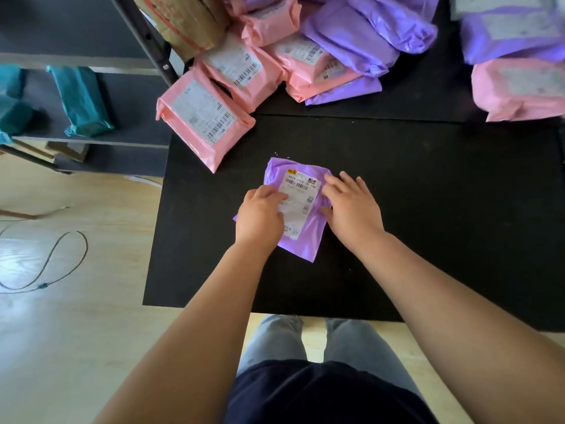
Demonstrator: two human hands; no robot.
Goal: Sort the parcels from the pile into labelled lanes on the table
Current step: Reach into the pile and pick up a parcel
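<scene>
**My table, the shelf and the floor**

In front of me stands a black table (428,194). One small purple parcel (301,209) lies flat near its middle, label up. At the far left corner a pink parcel (203,120) lies tilted, and part of it hangs over the edge. Behind it, pink parcels (244,71) and purple parcels (351,41) are heaped together along the far side. A big pink parcel (516,90) lies at the far right. Left of the table a grey shelf (131,117) carries a teal parcel (84,99), and maybe more at the blurred edge of my view. On the wooden floor (76,332) a thin cable (61,258) lies in a loop.
</scene>
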